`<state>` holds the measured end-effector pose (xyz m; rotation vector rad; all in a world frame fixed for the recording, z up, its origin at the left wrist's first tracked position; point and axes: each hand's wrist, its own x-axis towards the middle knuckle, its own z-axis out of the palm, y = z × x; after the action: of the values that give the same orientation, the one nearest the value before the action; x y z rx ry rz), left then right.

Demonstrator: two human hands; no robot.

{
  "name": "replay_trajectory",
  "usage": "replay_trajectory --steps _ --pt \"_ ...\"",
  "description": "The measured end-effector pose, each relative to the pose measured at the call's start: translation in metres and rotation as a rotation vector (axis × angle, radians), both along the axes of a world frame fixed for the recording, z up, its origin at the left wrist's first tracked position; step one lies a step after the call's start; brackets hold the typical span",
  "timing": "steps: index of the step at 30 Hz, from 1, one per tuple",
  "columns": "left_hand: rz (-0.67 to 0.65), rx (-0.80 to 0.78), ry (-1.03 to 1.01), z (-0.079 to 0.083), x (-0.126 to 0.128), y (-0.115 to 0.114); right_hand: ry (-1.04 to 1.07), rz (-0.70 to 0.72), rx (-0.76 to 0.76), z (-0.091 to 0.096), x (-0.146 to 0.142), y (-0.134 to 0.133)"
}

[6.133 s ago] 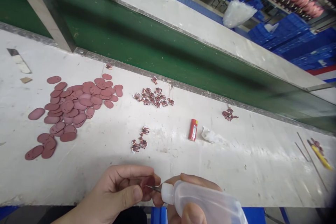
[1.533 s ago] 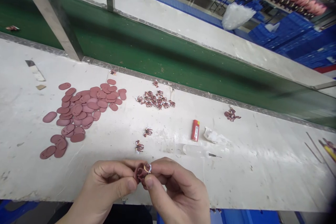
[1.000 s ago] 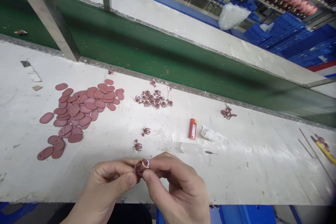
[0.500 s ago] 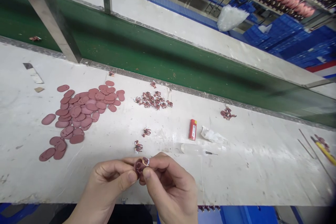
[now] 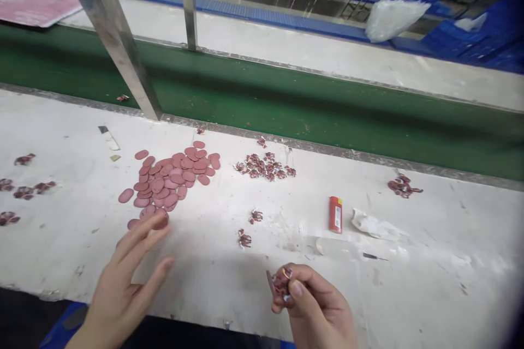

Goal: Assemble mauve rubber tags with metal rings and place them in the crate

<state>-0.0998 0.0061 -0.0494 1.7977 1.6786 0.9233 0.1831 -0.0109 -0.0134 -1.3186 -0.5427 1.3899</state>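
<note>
My right hand is closed in a pinch on a small dark red oval piece with a decorated bit on it, held just above the near edge of the white worktable. My left hand is open with fingers stretched out, empty, and its fingertips reach toward the near end of the pile of dark red oval pieces. Two small decorated bits lie between my hands and the pile.
A heap of small decorated bits lies by the green conveyor belt. A red lighter, a clear glue bottle lying flat and crumpled paper sit right of centre. More bits lie far left and right.
My left hand has let go of the piece, opened and moved left toward the oval pile. My right hand keeps the piece. The view has swung left. Earlier the glue bottle was set down.
</note>
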Motion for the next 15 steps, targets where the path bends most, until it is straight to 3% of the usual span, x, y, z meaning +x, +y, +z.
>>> replay_trajectory --steps 2,5,10,15 --pt "-0.051 0.076 0.368 -0.013 -0.024 -0.001 -0.009 0.005 -0.039 0.000 0.001 -0.002" --pt "-0.195 0.087 0.642 -0.028 -0.035 -0.006 -0.010 -0.020 -0.100 0.001 -0.004 -0.005" --pt "-0.359 0.195 0.770 -0.032 -0.015 -0.009 0.012 -0.033 -0.123 0.001 0.002 -0.018" --pt "-0.492 0.333 0.808 -0.031 0.015 0.006 -0.064 -0.155 -0.152 -0.008 0.041 -0.048"
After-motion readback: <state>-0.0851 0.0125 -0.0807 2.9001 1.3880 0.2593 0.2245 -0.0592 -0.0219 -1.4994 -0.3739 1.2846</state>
